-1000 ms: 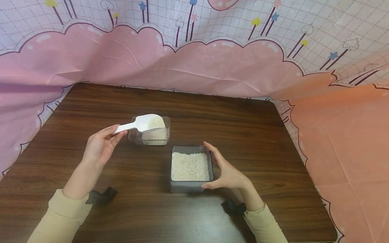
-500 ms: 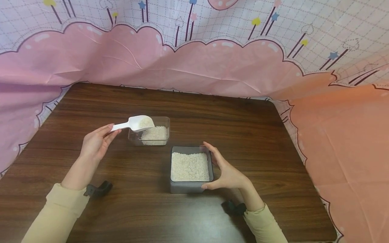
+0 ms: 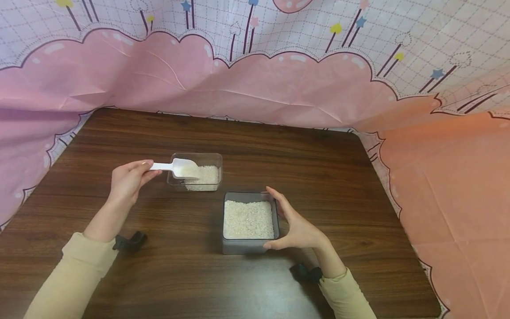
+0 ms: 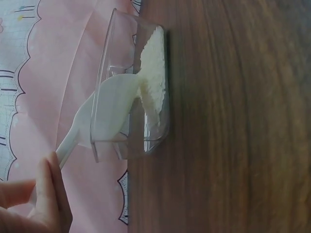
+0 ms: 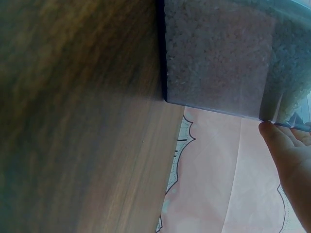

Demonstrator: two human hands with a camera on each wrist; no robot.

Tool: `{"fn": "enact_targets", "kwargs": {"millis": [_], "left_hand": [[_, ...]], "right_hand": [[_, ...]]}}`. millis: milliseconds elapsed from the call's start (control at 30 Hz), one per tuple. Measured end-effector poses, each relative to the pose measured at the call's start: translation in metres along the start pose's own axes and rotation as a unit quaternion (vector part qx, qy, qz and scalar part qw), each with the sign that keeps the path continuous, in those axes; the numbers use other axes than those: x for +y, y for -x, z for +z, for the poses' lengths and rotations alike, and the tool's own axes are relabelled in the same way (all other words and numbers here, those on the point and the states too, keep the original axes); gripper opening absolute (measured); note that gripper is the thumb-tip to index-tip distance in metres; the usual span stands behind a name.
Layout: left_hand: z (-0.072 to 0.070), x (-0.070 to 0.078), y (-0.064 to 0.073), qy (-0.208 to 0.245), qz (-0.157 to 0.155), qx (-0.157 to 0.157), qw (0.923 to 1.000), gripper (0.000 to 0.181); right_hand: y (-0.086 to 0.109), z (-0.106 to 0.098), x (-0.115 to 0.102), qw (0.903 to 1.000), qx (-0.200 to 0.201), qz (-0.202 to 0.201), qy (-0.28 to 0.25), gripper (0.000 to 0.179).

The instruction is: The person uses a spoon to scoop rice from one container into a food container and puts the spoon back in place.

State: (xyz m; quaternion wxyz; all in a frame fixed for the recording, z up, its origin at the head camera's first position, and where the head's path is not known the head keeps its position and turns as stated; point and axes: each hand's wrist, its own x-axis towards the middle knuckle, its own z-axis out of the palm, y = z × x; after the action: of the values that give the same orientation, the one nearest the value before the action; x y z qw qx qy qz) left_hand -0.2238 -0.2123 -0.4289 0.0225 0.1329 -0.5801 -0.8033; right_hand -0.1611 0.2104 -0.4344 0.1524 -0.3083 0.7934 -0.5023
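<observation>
My left hand [image 3: 129,179] pinches the handle of a white scoop [image 3: 183,168]. The scoop's bowl is tipped down inside a small clear plastic box [image 3: 220,173], its lip at the heap of rice [image 4: 154,68] there. In the left wrist view, grains lie right at the scoop's lip. My right hand [image 3: 299,226] holds the right side of a square grey, see-through container [image 3: 243,247], thumb at the near corner and fingers at the far one. White rice [image 3: 249,220] fills that container most of the way up; the right wrist view shows the grains through its wall [image 5: 218,58].
The dark wooden table [image 3: 318,168] carries both containers, the clear box farther back and to the left. A pink patterned cloth [image 3: 255,88] hangs behind the table and along its sides. Black wrist mounts [image 3: 131,241] show at both sleeves.
The scoop has moved left and down and tilted into the clear box; the rice in it has slid out onto the heap. My right hand and the grey container stay about where they were.
</observation>
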Motion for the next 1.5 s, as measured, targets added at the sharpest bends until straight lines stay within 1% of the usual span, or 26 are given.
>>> {"fn": "enact_targets", "kwargs": {"millis": [67, 100, 133, 167, 233, 267, 300, 333, 400, 500, 533, 567, 633, 700, 733, 800, 933, 967, 1000, 1067, 1167, 1233, 1300, 1367, 1433, 1500], "left_hand": [[0.002, 0.002, -0.001, -0.028, 0.018, -0.001, 0.9994, 0.007], [0.003, 0.004, -0.002, -0.042, 0.024, -0.001, 0.9988, 0.013], [0.004, 0.005, -0.003, -0.071, 0.032, -0.003, 0.997, 0.02], [0.006, 0.007, -0.003, -0.099, 0.04, -0.006, 0.9942, 0.027], [0.01, 0.011, -0.004, -0.171, 0.056, -0.012, 0.9835, 0.038], [0.012, 0.014, -0.003, -0.209, 0.066, -0.015, 0.9756, 0.041], [0.015, 0.017, -0.002, -0.254, 0.079, -0.016, 0.9637, 0.041], [0.018, 0.02, 0.0, -0.303, 0.098, -0.018, 0.9479, 0.04], [0.026, 0.027, 0.006, -0.373, 0.133, -0.018, 0.918, 0.037], [0.037, 0.034, 0.016, -0.443, 0.19, -0.022, 0.8757, 0.032], [0.04, 0.035, 0.018, -0.454, 0.208, -0.026, 0.8661, 0.031], [0.044, 0.036, 0.021, -0.458, 0.222, -0.029, 0.8603, 0.03], [0.049, 0.038, 0.026, -0.458, 0.246, -0.035, 0.8537, 0.028], [0.053, 0.04, 0.031, -0.455, 0.263, -0.031, 0.8504, 0.027], [0.055, 0.041, 0.034, -0.451, 0.268, -0.027, 0.851, 0.027], [0.058, 0.044, 0.038, -0.435, 0.272, -0.018, 0.8582, 0.027], [0.061, 0.052, 0.046, -0.398, 0.271, -0.001, 0.8763, 0.027], [0.062, 0.054, 0.048, -0.386, 0.267, 0.002, 0.883, 0.028], [0.062, 0.057, 0.049, -0.373, 0.262, 0.002, 0.8903, 0.028], [0.063, 0.062, 0.053, -0.331, 0.243, -0.005, 0.9116, 0.03], [0.065, 0.069, 0.058, -0.225, 0.213, -0.038, 0.95, 0.026], [0.067, 0.072, 0.062, -0.149, 0.199, -0.07, 0.9661, 0.017], [0.069, 0.075, 0.067, -0.086, 0.192, -0.103, 0.972, 0.012], [0.071, 0.078, 0.071, -0.051, 0.193, -0.133, 0.971, 0.017], [0.073, 0.081, 0.076, -0.032, 0.196, -0.157, 0.9674, 0.021], [0.076, 0.084, 0.08, -0.034, 0.198, -0.174, 0.9641, 0.022]], "right_hand": [[0.0, 0.0, 0.0, 1.0, -0.001, -0.002, 0.0, 0.124], [0.0, 0.0, 0.0, 1.0, -0.001, -0.003, 0.0, 0.124], [0.0, 0.0, 0.0, 1.0, -0.001, -0.004, -0.001, 0.123], [0.0, 0.0, 0.0, 1.0, -0.001, -0.005, -0.001, 0.123], [0.0, 0.0, 0.0, 1.0, -0.001, -0.006, -0.002, 0.123], [0.0, 0.0, 0.0, 1.0, -0.001, -0.006, -0.002, 0.123], [0.0, 0.0, 0.0, 1.0, -0.001, -0.005, -0.002, 0.123], [0.0, 0.0, 0.0, 1.0, -0.001, -0.005, -0.002, 0.123], [0.0, 0.0, 0.0, 1.0, 0.0, -0.004, -0.001, 0.124], [0.0, 0.0, 0.0, 1.0, 0.001, -0.004, 0.001, 0.124], [0.0, 0.0, 0.0, 1.0, 0.001, -0.004, 0.001, 0.124], [0.0, 0.0, 0.0, 1.0, 0.001, -0.005, 0.002, 0.124], [0.0, 0.0, 0.0, 1.0, 0.0, -0.006, 0.001, 0.124], [0.0, 0.0, 0.0, 1.0, -0.001, -0.006, 0.0, 0.124], [0.0, 0.0, 0.0, 1.0, -0.002, -0.007, 0.0, 0.123], [0.0, 0.0, 0.0, 1.0, -0.002, -0.008, -0.001, 0.123], [0.0, 0.0, 0.001, 1.0, -0.002, -0.009, -0.001, 0.123], [0.0, 0.0, 0.001, 1.0, -0.002, -0.009, -0.001, 0.123], [0.0, -0.001, 0.001, 1.0, -0.002, -0.008, -0.002, 0.123], [0.0, -0.001, 0.001, 1.0, -0.001, -0.007, -0.003, 0.123], [0.0, -0.001, 0.001, 1.0, 0.001, -0.004, -0.005, 0.124], [0.0, -0.001, 0.001, 1.0, 0.002, -0.004, -0.006, 0.124], [0.0, -0.001, 0.001, 1.0, 0.002, -0.006, -0.007, 0.124], [0.0, -0.001, 0.001, 0.9999, 0.001, -0.007, -0.007, 0.124], [0.0, -0.001, 0.001, 0.9999, 0.001, -0.009, -0.007, 0.124], [0.0, -0.001, 0.001, 0.9999, 0.001, -0.008, -0.007, 0.124]]}}
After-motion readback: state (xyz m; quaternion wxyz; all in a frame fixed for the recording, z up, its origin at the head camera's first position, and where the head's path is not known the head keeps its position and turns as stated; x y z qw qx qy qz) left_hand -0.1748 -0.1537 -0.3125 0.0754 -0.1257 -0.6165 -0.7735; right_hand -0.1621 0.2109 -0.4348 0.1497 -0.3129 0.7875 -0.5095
